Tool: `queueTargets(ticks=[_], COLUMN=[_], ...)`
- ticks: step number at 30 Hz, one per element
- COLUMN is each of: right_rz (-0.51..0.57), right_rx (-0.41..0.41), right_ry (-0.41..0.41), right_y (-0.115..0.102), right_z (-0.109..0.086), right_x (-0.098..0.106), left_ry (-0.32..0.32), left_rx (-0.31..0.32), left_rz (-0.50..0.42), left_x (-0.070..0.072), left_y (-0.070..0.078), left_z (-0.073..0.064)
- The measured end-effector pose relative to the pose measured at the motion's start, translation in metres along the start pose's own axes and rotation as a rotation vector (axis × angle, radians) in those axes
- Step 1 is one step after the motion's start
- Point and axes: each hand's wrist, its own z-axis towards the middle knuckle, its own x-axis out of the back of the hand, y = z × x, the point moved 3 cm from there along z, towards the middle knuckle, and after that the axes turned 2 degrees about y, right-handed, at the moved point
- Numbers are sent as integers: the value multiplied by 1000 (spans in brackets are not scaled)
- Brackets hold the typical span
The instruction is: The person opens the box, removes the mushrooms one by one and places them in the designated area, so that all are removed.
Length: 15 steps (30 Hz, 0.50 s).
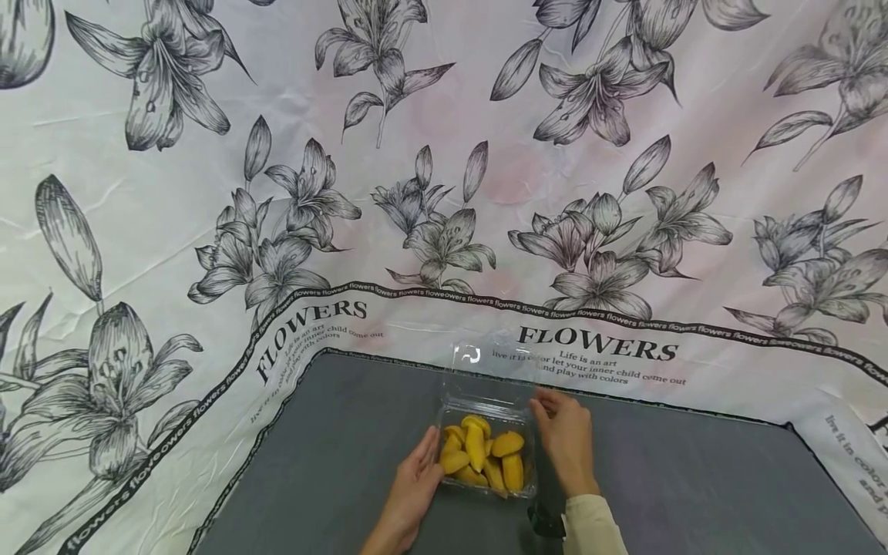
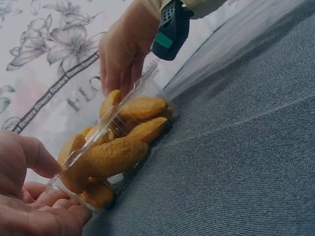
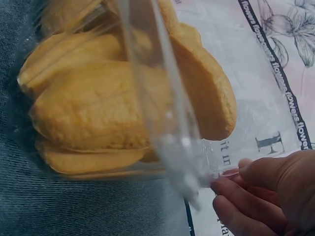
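A clear plastic clamshell box (image 1: 486,491) sits on the grey cloth, filled with several yellow mushroom-shaped pieces (image 1: 475,443). Its transparent lid (image 1: 486,378) stands raised at the back, light glinting off it. At the box's left side, my left hand (image 1: 415,474) grips the rim; the left wrist view shows the thumb on the rim and the fingers against the outer wall. My right hand (image 1: 567,439) is at the back right corner. In the right wrist view its thumb and fingertips pinch the edge of the clear plastic near the hinge side.
Grey cloth (image 1: 333,462) covers the table surface around the box. Behind it and along the left hangs a white sheet (image 1: 430,324) printed with lilies and lettering. A dark wrist device (image 2: 170,32) with a green patch is on the right wrist, below a cream sleeve (image 1: 593,524).
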Motion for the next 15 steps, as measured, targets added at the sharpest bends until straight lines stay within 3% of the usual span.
queueTargets(ticks=[15], right_rz=[-54], right_rx=[-40], right_ry=[-105], right_y=[7], right_z=[2], right_x=[-7], left_ry=[12], left_rx=[-32], left_rz=[5], left_x=[0], left_y=[-1], left_z=[-4])
